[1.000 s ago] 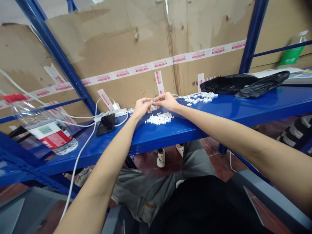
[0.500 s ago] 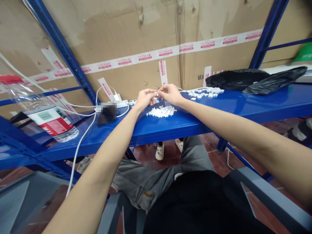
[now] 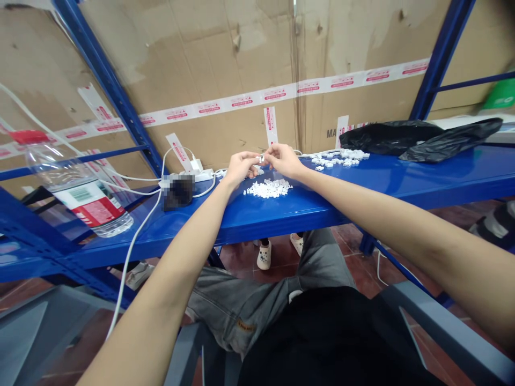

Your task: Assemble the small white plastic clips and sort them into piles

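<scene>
Over the blue shelf, my left hand [image 3: 241, 169] pinches a small white plastic piece [image 3: 261, 159] between thumb and fingertips. My right hand [image 3: 285, 161] meets it from the other side, its thumb and fingers closed at the same piece. The piece is too small to make out further. Just below both hands lies a heap of tiny white parts [image 3: 269, 188]. To the right of my right hand is a looser group of larger white plastic pieces [image 3: 341, 157]. A few more white bits are partly hidden behind my left hand.
The blue shelf [image 3: 386, 185] has cardboard [image 3: 209, 64] standing behind it. A plastic bottle with a red cap [image 3: 88, 198] and a white power strip [image 3: 203, 175] with cables are on the left. A black plastic bag [image 3: 386, 136] lies at the right. A grey chair arm [image 3: 450, 332] is near me.
My fingertips have shifted slightly around the small white piece, and more of it now shows between them. The view has tipped a little; the heaps look the same.
</scene>
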{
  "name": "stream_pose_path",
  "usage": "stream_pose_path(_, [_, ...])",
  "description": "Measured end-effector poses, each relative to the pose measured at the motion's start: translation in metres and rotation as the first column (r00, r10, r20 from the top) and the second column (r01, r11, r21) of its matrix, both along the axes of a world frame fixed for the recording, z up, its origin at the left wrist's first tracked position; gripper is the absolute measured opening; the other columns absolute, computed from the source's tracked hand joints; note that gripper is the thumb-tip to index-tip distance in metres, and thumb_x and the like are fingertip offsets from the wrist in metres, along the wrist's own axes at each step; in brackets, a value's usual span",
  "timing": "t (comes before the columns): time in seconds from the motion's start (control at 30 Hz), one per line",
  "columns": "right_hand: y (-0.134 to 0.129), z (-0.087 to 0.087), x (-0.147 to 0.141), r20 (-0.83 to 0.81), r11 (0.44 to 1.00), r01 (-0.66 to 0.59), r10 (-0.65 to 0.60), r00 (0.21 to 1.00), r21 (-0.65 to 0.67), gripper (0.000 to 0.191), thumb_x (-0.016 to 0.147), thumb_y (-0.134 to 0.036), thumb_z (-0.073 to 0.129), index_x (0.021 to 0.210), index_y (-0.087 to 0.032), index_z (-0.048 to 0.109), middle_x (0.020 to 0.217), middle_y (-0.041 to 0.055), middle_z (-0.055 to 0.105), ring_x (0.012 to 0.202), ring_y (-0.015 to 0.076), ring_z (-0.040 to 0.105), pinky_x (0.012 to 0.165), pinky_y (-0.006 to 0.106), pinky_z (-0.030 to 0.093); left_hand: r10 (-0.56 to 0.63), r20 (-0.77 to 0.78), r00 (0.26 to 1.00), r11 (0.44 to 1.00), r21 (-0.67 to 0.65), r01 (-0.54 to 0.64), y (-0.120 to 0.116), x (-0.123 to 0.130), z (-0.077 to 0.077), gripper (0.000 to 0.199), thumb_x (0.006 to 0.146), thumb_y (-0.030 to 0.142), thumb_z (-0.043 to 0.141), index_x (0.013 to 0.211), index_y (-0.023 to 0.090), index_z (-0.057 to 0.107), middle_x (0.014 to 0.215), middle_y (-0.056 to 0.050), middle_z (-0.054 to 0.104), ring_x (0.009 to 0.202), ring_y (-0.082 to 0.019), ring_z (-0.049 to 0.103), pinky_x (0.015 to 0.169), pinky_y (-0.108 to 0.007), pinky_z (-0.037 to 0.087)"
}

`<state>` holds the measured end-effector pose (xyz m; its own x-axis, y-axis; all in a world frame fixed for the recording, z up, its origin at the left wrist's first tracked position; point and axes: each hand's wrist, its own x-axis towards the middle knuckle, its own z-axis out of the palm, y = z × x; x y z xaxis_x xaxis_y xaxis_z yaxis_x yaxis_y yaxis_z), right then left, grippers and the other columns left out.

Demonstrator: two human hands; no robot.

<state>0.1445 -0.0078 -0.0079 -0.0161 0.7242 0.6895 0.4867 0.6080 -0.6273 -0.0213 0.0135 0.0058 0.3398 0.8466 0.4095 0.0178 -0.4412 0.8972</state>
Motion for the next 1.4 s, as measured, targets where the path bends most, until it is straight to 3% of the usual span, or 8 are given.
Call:
stream_pose_path(0.5, [-0.003,-0.0008,0.0018,0.123,1.0,-0.002,0.0,0.992,0.016,0.01,0.093,-0.014,0.056,0.086,-0.018,0.063,0.083,0.0044,0.07,0.068,0.0152,0.062,0.074,0.031,0.049,-0.02,-0.054,0.998,0.999,0.04,0.022,-0.0041,0.0,-0.0001,0.013,0.08,0.01,0.064,0.093,0.009,0.064,0.083,-0.014,0.072,0.047,-0.011,0.056,0.044,-0.025,0.037])
stream_pose_path(1.4, [-0.0031,-0.002,0.0011,0.147,0.999,-0.014,0.006,0.989,0.052,0.01,0.09,-0.014,0.057,0.081,-0.019,0.06,0.08,0.0037,0.072,0.06,0.0149,0.062,0.071,0.032,0.049,-0.01,-0.075,0.997,0.999,0.048,0.014,-0.0056,-0.0002,0.0,0.014,0.081,0.008,0.062,0.095,0.009,0.063,0.081,-0.012,0.071,0.046,-0.009,0.055,0.044,-0.023,0.037])
